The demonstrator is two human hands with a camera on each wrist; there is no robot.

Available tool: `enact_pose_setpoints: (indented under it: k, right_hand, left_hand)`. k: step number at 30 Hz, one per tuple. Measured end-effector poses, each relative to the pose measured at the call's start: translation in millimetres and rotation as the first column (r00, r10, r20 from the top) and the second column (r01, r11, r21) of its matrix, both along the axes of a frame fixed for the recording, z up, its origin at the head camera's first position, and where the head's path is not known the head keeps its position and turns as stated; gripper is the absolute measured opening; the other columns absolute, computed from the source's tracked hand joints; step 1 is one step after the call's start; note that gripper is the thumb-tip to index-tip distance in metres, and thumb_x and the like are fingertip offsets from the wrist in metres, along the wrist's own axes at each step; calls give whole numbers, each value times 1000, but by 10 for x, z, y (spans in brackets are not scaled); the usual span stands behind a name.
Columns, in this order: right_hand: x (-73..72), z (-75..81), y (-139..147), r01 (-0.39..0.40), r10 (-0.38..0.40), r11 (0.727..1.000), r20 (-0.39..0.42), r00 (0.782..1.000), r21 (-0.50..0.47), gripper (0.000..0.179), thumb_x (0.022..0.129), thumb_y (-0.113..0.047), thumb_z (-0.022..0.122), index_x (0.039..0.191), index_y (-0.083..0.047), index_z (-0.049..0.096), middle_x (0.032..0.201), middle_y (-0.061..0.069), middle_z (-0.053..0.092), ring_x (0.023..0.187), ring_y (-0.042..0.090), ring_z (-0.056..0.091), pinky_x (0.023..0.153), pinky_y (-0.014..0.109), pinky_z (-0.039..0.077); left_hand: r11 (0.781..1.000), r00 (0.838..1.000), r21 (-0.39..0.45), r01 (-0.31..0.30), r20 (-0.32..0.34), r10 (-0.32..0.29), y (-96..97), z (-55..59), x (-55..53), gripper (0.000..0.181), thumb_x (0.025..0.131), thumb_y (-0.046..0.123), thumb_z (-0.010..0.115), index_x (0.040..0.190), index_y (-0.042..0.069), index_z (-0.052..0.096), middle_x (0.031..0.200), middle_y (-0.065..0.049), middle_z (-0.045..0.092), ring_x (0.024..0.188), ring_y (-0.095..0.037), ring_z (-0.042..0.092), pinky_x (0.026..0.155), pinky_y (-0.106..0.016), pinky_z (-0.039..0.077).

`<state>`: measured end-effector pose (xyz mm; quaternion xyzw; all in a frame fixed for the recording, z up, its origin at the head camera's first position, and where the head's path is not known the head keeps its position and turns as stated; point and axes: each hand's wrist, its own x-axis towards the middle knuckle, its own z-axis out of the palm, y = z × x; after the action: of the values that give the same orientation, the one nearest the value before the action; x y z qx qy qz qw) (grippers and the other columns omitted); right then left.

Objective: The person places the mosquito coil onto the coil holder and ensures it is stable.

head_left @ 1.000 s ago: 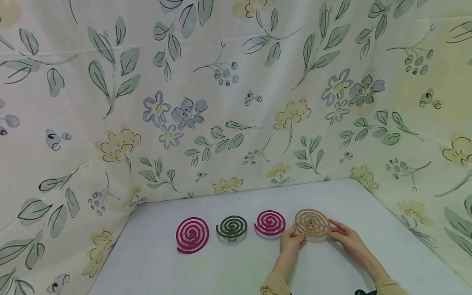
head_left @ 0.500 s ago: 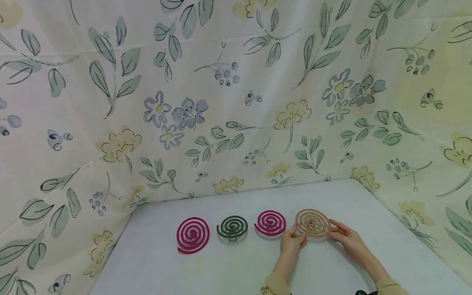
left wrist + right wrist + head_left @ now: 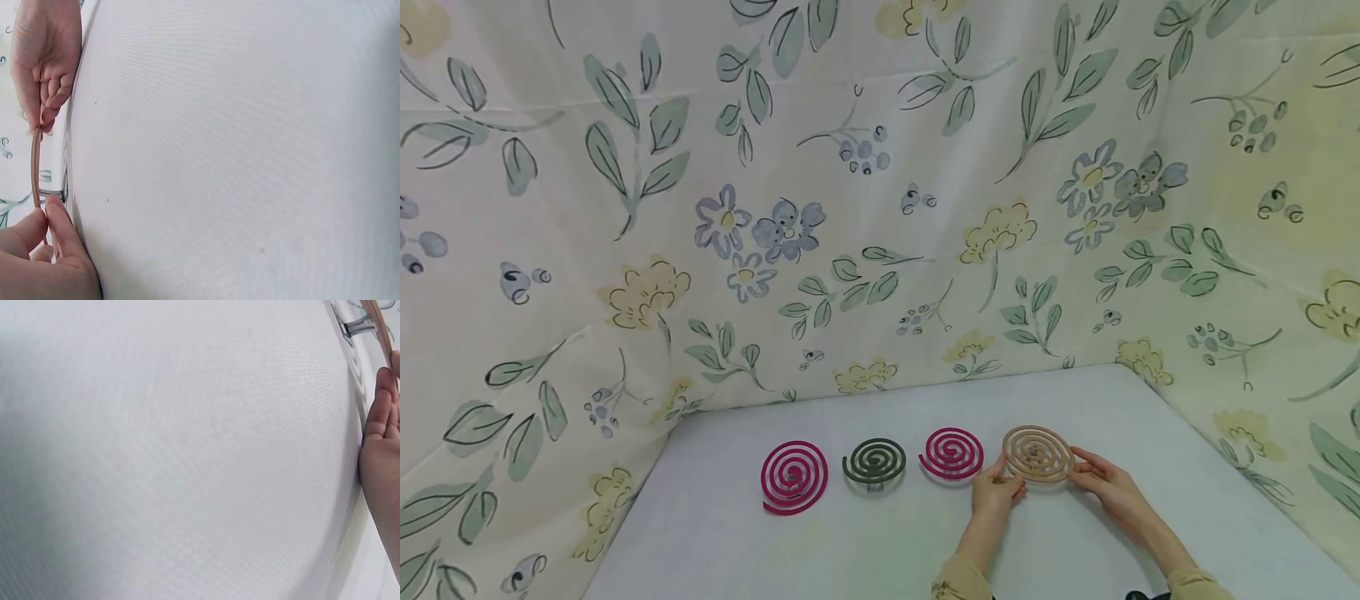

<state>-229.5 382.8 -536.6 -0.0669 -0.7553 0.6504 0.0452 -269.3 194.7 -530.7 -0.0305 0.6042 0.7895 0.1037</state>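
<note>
Four spirals that look like mosquito coils form a row on the white table (image 3: 850, 550). At the right end is a tan coil (image 3: 1034, 452), raised above the tabletop on a small metal stand (image 3: 360, 326). My left hand (image 3: 995, 495) pinches its near left edge between thumb and fingers. On the opposite side, my right hand (image 3: 1107, 483) pinches the right edge. Seen edge-on in the left wrist view, the tan coil (image 3: 35, 167) spans the space between both hands, roughly level. Only part of the right hand (image 3: 381, 434) shows in the right wrist view.
Left of the hands sit a magenta coil (image 3: 951, 452), a dark green coil (image 3: 875, 460) with a stand showing beneath, and another magenta coil (image 3: 793, 477) tilted toward me. A floral cloth (image 3: 880, 208) hangs behind the table and along its sides.
Both hands keep holding the tan coil in the same place. Only the head view has shifted very slightly.
</note>
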Motion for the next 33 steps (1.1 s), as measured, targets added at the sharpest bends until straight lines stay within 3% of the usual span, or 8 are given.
enact_pose_setpoints:
  k: [16,22,33]
  right_hand:
    - [-8,-6,14,-1,1,1000,7,1000,18,66,92,-11,58,143,12,24,90,-15,58,84,-5,54,76,14,46]
    - [-4,-13,31,-7,7,1000,31,1000,11,68,94,-16,57,145,8,21,95,-10,58,87,-5,53,77,14,46]
    - [-14,-20,16,9,-10,999,33,999,38,66,93,-15,58,145,8,24,94,-10,59,86,-5,54,77,14,46]
  left_hand:
    - [999,999,25,29,-35,-29,-44,44,33,50,80,-14,63,128,-6,53,61,2,52,58,-7,60,65,-29,57]
    - [999,996,0,36,-79,-36,-58,63,57,48,80,-12,63,127,-10,52,61,0,56,58,-7,61,62,-28,57]
    - [999,997,-27,23,-77,-25,-65,80,59,48,80,-12,63,126,-9,53,63,-5,61,59,-10,64,63,-29,57]
